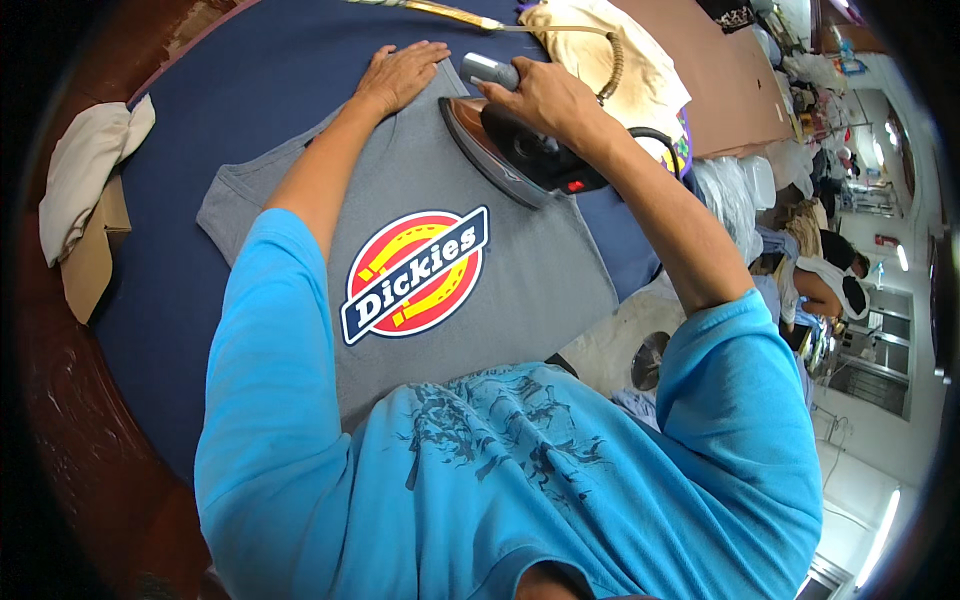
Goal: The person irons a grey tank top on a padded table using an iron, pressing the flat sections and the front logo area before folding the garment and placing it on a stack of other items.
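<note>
A grey T-shirt [540, 270] with a round red, yellow and navy printed emblem lies spread over the dark blue covered ironing table [170, 350]. Its near edge hangs toward my body. My left hand [398, 78] rests flat on the cloth near the far edge, fingers stretched out and pointing right. In my right hand [562, 102] is the handle of a steam iron [520, 150], dark with a brown front and a small red light at its heel. The iron stands on the shirt's right part, its tip toward my left hand. A coiled hose [614, 65] rises behind it.
Beyond the iron lies a cream cloth [590, 35]. A brown tabletop [715, 70] adjoins at the far right. An off-white cloth [85, 180] and an opened cardboard box [88, 260] sit at the left edge. Plastic-wrapped bundles [730, 200] and a person [825, 285] are at right.
</note>
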The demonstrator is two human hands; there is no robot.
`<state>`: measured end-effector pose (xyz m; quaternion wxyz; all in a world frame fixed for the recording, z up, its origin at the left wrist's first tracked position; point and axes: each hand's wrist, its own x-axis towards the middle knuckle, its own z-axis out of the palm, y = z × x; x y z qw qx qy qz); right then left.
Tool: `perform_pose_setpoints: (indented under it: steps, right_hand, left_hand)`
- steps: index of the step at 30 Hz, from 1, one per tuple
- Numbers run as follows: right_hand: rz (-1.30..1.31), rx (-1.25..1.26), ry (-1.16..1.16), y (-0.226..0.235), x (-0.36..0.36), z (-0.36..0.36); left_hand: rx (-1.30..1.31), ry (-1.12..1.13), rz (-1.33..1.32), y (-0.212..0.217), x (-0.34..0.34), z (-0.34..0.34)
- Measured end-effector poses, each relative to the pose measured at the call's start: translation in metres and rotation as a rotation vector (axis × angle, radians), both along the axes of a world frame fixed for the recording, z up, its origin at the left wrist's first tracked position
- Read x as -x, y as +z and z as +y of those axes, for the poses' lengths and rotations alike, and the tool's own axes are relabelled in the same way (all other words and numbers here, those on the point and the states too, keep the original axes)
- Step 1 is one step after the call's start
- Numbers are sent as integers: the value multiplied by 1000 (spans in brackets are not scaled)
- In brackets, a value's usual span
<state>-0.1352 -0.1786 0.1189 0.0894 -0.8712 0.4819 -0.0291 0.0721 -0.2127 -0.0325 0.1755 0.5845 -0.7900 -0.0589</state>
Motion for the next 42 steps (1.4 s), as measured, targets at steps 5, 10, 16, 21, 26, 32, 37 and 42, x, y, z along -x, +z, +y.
perform_pose_setpoints:
  steps: [5,10,16,21,26,32,37,42]
  right_hand:
    - [40,-16,-103,0,52,53]
    - [72,-157,-152,14,104,84]
    - [64,-94,-413,11,134,107]
    - [-5,-76,-261,10,145,106]
    - [-38,-160,-130,31,107,81]
    - [41,-148,154,41,-12,38]
    - [43,-90,232,10,-92,17]
    - [32,-35,284,1,-130,-2]
  left_hand:
    - [24,40,-114,-2,2,1]
    - [36,30,-212,1,9,2]
    - [30,20,-204,-4,3,3]
    - [-15,-5,-299,20,7,7]
    - [335,179,-290,48,-54,54]
    - [-12,699,10,42,-208,193]
    - [-70,688,175,38,-193,208]
    - [-21,729,160,26,-206,205]
